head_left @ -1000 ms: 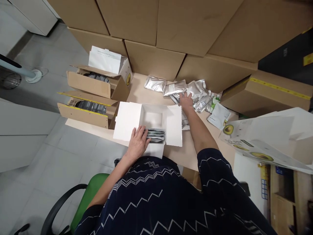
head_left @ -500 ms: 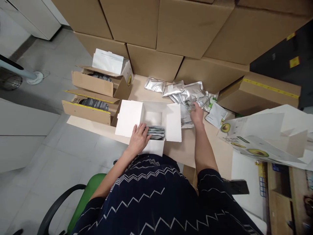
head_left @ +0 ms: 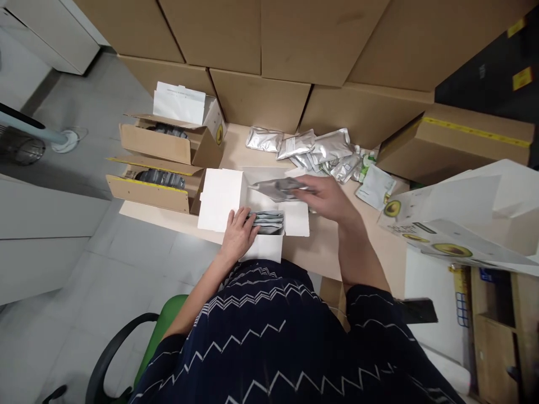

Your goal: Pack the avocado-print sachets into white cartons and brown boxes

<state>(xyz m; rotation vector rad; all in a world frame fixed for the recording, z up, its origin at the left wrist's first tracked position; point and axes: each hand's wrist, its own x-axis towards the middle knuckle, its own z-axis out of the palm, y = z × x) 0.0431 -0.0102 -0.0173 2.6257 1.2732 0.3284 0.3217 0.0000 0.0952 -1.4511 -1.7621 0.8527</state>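
An open white carton (head_left: 222, 193) stands in front of me with its flaps spread, and thin pouches (head_left: 269, 220) are packed upright along its near side. My left hand (head_left: 239, 233) rests over the carton's near left edge, fingers apart and touching the ends of those pouches. Above the carton's opening, my right hand (head_left: 322, 196) grips a flat silver foil pouch (head_left: 273, 189) by its right end; the pouch is slightly blurred. Behind it lies a loose pile of silver pouches (head_left: 330, 146). A white pouch with an avocado print (head_left: 374, 185) lies to the right.
Two open brown boxes (head_left: 154, 193) (head_left: 155, 141) holding dark, clear-wrapped items stand at the left. Stacked brown cartons (head_left: 261, 101) wall off the back. At the right are a closed brown carton (head_left: 467, 143) and an open avocado-printed box (head_left: 458, 241). A green chair (head_left: 168, 314) is at lower left.
My right hand has moved left from the pile to above the carton, bringing a silver pouch with it. My left hand has stayed at the carton's edge.
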